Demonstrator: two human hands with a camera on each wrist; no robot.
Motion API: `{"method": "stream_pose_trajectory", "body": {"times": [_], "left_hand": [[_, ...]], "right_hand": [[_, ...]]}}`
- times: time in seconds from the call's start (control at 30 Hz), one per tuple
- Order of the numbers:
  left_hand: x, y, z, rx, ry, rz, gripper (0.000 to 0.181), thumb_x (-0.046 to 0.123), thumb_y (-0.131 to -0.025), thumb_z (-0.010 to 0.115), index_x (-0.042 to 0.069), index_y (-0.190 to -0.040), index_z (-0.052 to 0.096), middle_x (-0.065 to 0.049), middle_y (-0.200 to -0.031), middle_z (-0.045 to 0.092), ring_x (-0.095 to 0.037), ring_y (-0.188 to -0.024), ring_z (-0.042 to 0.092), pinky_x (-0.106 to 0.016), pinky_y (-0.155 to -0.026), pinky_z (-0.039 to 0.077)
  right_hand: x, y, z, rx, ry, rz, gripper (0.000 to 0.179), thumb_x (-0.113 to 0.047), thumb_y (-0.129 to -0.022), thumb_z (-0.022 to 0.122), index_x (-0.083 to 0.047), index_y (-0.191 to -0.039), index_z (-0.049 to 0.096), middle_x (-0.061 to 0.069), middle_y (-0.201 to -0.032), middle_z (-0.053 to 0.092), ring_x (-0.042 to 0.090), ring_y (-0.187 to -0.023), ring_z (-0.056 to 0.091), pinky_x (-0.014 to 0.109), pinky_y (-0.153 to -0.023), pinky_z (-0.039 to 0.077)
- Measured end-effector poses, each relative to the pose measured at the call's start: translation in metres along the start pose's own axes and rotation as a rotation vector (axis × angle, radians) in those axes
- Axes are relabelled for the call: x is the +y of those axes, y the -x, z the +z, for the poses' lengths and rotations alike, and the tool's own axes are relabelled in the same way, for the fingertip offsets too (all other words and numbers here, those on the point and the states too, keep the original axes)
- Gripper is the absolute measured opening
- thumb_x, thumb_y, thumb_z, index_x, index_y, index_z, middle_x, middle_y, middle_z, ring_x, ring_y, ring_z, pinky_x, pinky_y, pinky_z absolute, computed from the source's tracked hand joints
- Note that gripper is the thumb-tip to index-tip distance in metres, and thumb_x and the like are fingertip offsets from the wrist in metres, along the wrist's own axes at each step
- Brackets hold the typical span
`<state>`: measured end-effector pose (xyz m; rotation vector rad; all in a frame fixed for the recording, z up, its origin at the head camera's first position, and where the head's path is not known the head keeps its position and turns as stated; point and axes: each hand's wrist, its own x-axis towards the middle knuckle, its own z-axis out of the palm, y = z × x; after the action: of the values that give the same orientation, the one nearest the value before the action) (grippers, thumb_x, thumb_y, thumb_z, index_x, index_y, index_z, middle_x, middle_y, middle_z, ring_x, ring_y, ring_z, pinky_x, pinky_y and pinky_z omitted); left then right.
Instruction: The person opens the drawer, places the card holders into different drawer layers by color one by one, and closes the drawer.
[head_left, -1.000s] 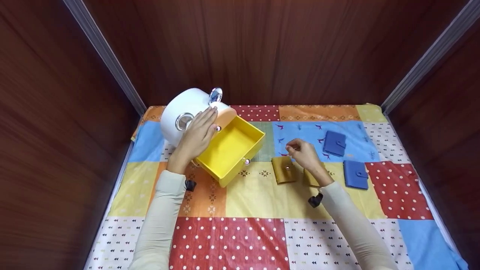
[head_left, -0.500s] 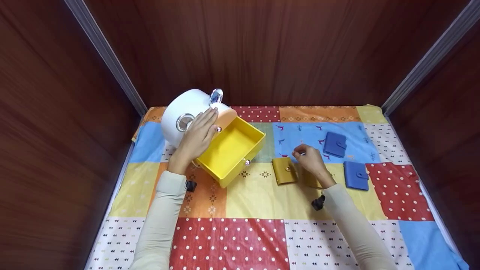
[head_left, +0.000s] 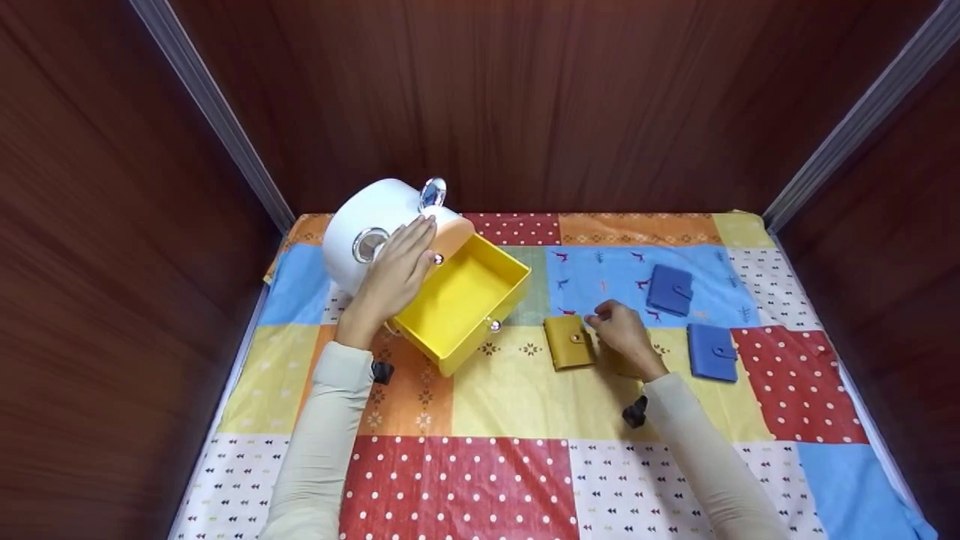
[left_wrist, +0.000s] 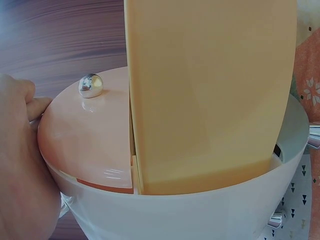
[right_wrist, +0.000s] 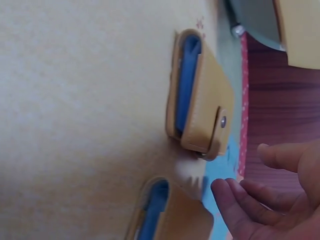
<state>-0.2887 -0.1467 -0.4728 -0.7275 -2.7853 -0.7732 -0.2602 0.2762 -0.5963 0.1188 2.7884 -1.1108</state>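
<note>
My left hand (head_left: 397, 266) lies with straight fingers on the white rounded drawer box (head_left: 349, 210), beside its peach upper drawer (left_wrist: 90, 135). The yellow lower drawer (head_left: 461, 300) is pulled out and holds nothing. In the head view, my right hand (head_left: 622, 330) hovers just right of a mustard snap-strap card wallet (head_left: 568, 342). A second mustard wallet (right_wrist: 187, 215) is mostly hidden under that hand in the head view. In the right wrist view, the right hand's thumb and fingers stand apart with nothing between them, near both wallets.
Two blue snap-strap wallets lie on the right: one blue wallet (head_left: 670, 289) farther back, another blue wallet (head_left: 712, 352) nearer. A patchwork cloth (head_left: 465, 480) covers the table. Dark wooden panels (head_left: 510, 105) enclose the back and sides.
My right hand has shifted a little to the right and lower, toward the mustard wallets. The left hand has stayed on the drawer box.
</note>
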Motion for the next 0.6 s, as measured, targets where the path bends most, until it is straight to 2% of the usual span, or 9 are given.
{"method": "stream_pose_trajectory", "body": {"times": [0.3,0.6], "left_hand": [[0.001,0.0,0.0,-0.007,0.0,-0.015,0.056,0.037,-0.117,0.033,0.014,-0.169,0.029,0.001,-0.178,0.026,-0.022,-0.167,0.02,-0.04,-0.139,0.009],[-0.002,0.001,0.001,0.01,0.002,0.008,0.055,0.033,-0.117,0.036,0.011,-0.167,0.032,-0.002,-0.176,0.029,-0.024,-0.166,0.022,-0.041,-0.139,0.011]], "right_hand": [[0.004,-0.001,0.01,0.0,0.01,-0.016,0.043,-0.026,-0.105,0.066,0.009,-0.13,0.065,0.03,-0.121,0.071,0.041,-0.108,0.069,0.053,-0.095,0.058],[0.005,-0.001,0.019,0.003,0.06,-0.039,0.04,-0.027,-0.101,0.072,0.007,-0.121,0.067,0.028,-0.114,0.072,0.036,-0.096,0.068,0.05,-0.088,0.058]]}}
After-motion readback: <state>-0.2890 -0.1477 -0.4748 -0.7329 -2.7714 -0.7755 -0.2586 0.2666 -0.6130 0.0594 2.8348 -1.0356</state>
